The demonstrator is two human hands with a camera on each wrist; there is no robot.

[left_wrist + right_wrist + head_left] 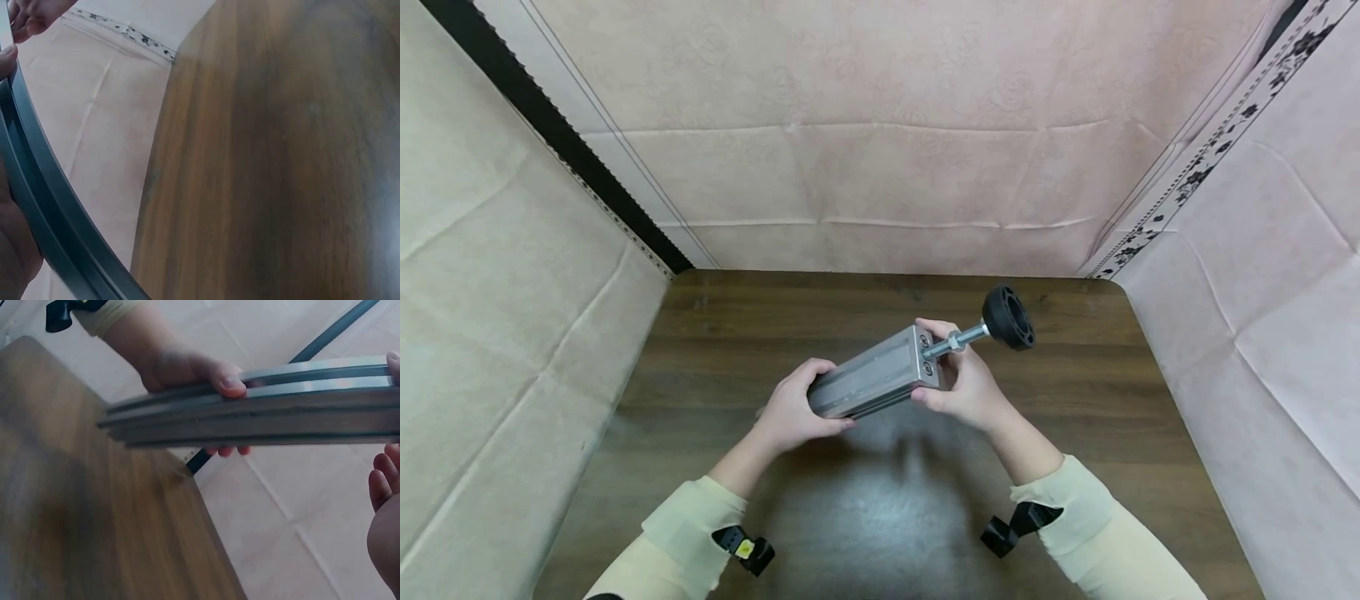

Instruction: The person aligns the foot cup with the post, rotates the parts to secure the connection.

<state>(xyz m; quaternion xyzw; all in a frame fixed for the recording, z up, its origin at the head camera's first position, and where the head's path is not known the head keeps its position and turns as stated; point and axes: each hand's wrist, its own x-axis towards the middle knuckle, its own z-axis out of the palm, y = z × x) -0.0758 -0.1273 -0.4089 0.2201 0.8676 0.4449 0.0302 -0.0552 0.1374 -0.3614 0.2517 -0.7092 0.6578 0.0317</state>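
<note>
Both hands hold a grey slotted aluminium profile (868, 375) above the table, tilted up toward the right. A threaded levelling foot with a round black base (1009, 318) sticks out of its right end plate, with a nut on the steel rod. My left hand (793, 406) grips the profile's left end, thumb along the near side. Near the end plate, my right hand (967, 390) holds the other end with its fingers behind it. In the right wrist view the slots along the profile (300, 412) show between the two hands.
Below lies a brown wood-grain table (715, 333) with shadows of the hands on it. Pale cloth panels (880, 183) stand along its back, left and right sides. Black camera mounts (1011, 527) sit on both wrists.
</note>
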